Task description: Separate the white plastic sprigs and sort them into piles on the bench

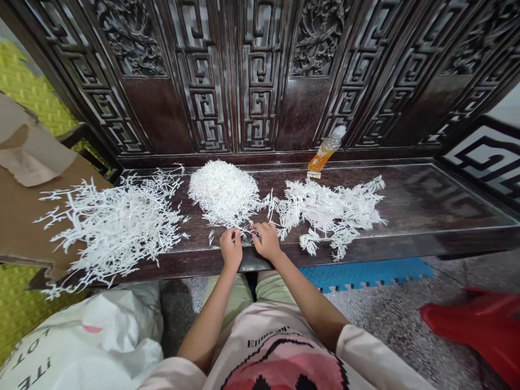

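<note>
My left hand [231, 246] and my right hand [266, 240] are close together over the front edge of a dark wooden bench [406, 216]. Between their pinched fingertips runs a thin white branched sprig [245, 232], apparently plastic. Just behind the hands rises a heap of small white pieces [223, 189]. To the right lies a pile of white sprigs with leafy, spiky tips [325, 208]. On the left spreads a tangle of bare white branching stems [117, 222], partly hanging over the bench's front edge.
A bottle of orange drink [327, 149] stands near the carved backrest [158, 116]. Brown cardboard [24, 216] lies at the left end. A white sack [101, 336] is on the floor at lower left, blue foam mat [365, 273] beneath the bench, something red [479, 325] at right.
</note>
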`<state>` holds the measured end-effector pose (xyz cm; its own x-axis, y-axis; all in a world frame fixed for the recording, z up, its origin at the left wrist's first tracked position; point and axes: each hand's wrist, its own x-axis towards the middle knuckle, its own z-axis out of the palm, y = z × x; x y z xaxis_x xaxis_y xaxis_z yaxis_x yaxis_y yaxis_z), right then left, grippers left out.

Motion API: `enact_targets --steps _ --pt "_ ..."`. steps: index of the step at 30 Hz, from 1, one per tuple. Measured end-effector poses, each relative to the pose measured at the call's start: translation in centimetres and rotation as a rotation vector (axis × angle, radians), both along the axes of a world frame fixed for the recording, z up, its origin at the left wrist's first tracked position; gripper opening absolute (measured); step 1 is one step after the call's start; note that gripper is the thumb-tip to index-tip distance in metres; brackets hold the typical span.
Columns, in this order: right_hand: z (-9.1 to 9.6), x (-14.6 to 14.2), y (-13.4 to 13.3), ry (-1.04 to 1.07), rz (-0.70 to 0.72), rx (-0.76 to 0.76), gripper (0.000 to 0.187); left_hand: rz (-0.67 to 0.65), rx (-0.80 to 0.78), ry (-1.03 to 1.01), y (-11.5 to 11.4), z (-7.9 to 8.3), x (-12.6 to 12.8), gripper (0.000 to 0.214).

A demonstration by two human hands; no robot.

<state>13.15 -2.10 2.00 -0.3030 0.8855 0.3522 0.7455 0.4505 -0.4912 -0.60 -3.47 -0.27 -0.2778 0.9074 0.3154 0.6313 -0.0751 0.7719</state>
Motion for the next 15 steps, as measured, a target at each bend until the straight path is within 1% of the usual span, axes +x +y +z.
enact_targets --steps 3,6,8,10,12,13,15 --pt "0.1 0.9 -0.7 -0.028 -0.017 0.0 0.026 0.009 0.021 -0.009 -0.1 0.0 0.0 0.023" --pt "-0.1 2.2 -1.0 -0.079 -0.031 -0.002 0.035 -0.028 0.024 0.025 -0.1 0.1 0.0 0.023" --pt "-0.3 3.3 -0.9 -0.114 -0.067 0.0 0.034 -0.053 0.023 0.05 -0.1 0.2 0.1 0.024" --pt "-0.4 4.6 -0.7 -0.111 -0.145 0.003 0.03 -0.065 0.014 0.059 -0.1 0.3 0.1 0.025" --pt "-0.1 5.9 -0.3 -0.032 -0.245 0.028 0.028 -0.088 -0.008 0.084 -0.1 0.6 0.3 0.025" --pt "0.2 6.5 0.0 0.037 -0.299 0.057 0.028 -0.124 -0.019 0.121 -0.2 0.7 0.5 0.025" --pt "1.4 7.8 0.5 0.209 -0.411 0.129 0.028 -0.259 -0.024 0.246 -0.4 1.1 0.9 0.024"
